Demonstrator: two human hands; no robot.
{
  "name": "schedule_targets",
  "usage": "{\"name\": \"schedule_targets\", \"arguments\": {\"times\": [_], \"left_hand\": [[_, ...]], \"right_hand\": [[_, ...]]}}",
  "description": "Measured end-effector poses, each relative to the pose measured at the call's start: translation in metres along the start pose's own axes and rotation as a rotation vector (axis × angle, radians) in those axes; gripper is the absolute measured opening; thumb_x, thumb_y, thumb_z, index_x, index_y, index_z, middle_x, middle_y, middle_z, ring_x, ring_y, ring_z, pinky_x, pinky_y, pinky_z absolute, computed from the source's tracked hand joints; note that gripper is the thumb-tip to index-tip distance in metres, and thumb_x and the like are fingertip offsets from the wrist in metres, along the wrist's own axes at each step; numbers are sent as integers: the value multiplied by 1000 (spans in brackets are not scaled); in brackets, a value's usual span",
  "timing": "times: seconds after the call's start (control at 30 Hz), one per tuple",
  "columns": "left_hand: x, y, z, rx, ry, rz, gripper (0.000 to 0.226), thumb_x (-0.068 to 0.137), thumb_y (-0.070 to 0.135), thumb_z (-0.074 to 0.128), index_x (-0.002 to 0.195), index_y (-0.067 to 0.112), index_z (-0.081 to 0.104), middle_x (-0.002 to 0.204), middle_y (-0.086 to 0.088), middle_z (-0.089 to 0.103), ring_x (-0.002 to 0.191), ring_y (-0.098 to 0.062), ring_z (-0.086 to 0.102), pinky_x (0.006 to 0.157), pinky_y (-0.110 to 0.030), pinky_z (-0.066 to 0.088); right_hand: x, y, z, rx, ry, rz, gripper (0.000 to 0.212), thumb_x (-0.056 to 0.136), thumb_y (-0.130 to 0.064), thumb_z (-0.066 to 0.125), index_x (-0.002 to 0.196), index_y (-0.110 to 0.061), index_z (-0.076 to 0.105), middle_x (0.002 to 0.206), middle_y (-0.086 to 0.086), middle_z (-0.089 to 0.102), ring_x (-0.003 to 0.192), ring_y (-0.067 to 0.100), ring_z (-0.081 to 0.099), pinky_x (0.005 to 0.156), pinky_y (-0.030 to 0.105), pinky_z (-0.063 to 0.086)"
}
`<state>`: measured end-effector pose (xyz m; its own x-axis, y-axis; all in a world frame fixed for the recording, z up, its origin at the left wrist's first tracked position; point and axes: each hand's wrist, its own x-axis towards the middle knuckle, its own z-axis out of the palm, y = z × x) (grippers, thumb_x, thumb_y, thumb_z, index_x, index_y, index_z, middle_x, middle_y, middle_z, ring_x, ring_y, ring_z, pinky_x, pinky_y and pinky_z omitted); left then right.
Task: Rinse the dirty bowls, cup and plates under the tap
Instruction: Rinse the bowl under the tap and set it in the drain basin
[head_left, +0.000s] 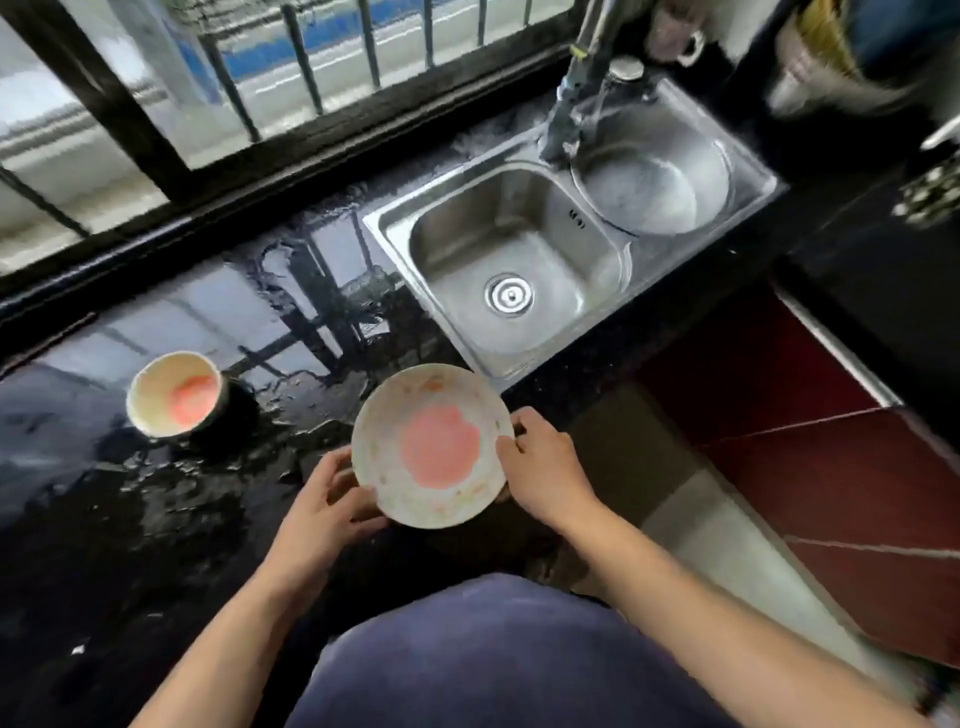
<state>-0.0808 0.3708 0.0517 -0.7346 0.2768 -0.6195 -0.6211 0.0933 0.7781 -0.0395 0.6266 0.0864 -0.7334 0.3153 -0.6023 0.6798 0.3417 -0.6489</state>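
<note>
Holding the plate (431, 447) takes both hands, and the plate sits in the air just in front of the sink (395, 228), over the front edge of the surface (156, 519). The plate is white and shallow, roughly level, with a pink pool at its centre and pale smears round the inner wall.

1. Left hand (327, 499): grips the plate edge on the side away from the sink. Its fingers (337, 467) are curled round the rim and clamped on it.
2. Right hand (545, 467): grips the opposite edge, nearest the front corner of the sink. Its fingers (524, 421) are closed on the rim, thumb on top.
3. Bowl (176, 395): stands upright on the surface, well to the left of the sink and apart from the plate. It is white inside with pink residue at the bottom.
4. Tap (566, 114): rises behind the sink, at the back between the square basin and the round basin (654, 182). Whether water runs from it cannot be told because of blur.
5. Surface: black, glossy and wet to the left of the sink, with puddles round the bowl.
6. Window bars (306, 67): stand behind the sink and the surface
</note>
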Motion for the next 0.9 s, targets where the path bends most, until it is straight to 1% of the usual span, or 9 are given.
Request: {"name": "schedule_targets", "arguments": {"times": [0.07, 0.13, 0.2, 0.33, 0.43, 0.53, 0.67, 0.83, 0.9], "left_hand": [[13, 8, 45, -84, -15, -24, 56, 72, 26, 76, 124, 47, 65, 119, 1, 76, 104, -29, 78, 77, -39, 65], [25, 10, 84, -137, -14, -43, 59, 80, 17, 72, 131, 46, 61, 118, -1, 77, 106, -39, 77, 80, -49, 63], [38, 17, 117, -180, -6, -42, 61, 85, 15, 67, 135, 49, 58, 116, 2, 78, 108, -38, 76, 86, -53, 62], [72, 38, 161, -283, 0, -33, 56, 90, 20, 59, 136, 52, 57, 126, 1, 74, 111, -36, 75, 85, -54, 63], [102, 54, 184, -329, -37, -16, 51, 101, 18, 53, 138, 52, 56, 133, 1, 72, 116, -35, 73, 85, -55, 62], [128, 72, 202, -327, -64, -11, 52, 101, 16, 53, 139, 51, 56, 135, 1, 70, 117, -32, 73, 83, -53, 63], [167, 96, 223, -343, -15, -17, 51, 104, 8, 48, 135, 47, 60, 128, 3, 74, 114, -24, 75, 79, -47, 65], [211, 121, 259, -390, 70, -2, 63, 103, -5, 42, 138, 45, 59, 121, 3, 76, 109, -23, 76, 78, -45, 65], [226, 130, 278, -397, 146, 19, 67, 101, -7, 42, 142, 44, 55, 119, -2, 77, 107, -31, 76, 79, -48, 65]], "right_hand": [[10, 12, -40, 40, 9, -23, 11, 98, -22, 46, 98, -20, 57, 91, 14, 70, 60, 21, 75, 49, 32, 60], [19, 17, -74, 43, -7, -28, 11, 99, -21, 46, 97, -16, 56, 94, 14, 69, 53, 18, 74, 40, 23, 50], [34, 18, -104, 53, -25, -39, 11, 100, -21, 47, 96, -16, 56, 97, 13, 69, 51, 16, 73, 36, 16, 42], [68, 15, -147, 73, -14, -49, 9, 99, -21, 49, 93, -17, 55, 87, 13, 74, 50, 14, 73, 40, 13, 43], [96, 8, -169, 72, 9, -39, 8, 97, -21, 48, 92, -19, 54, 82, 12, 74, 53, 18, 74, 44, 16, 48], [118, -5, -192, 85, 24, 7, 8, 94, -21, 48, 92, -20, 56, 92, 16, 73, 56, 19, 75, 49, 22, 55], [159, -24, -228, 47, -42, 21, 10, 95, -31, 49, 97, -26, 58, 97, 5, 72, 53, 17, 75, 59, 31, 62], [239, -46, -285, 60, -79, -20, 23, 99, -36, 53, 106, -21, 69, 103, -2, 72, 67, 8, 75, 52, 23, 59], [288, -58, -311, -47, -35, -74, 25, 100, -32, 51, 117, -20, 66, 114, 2, 72, 86, 14, 75, 71, 33, 62]]}}
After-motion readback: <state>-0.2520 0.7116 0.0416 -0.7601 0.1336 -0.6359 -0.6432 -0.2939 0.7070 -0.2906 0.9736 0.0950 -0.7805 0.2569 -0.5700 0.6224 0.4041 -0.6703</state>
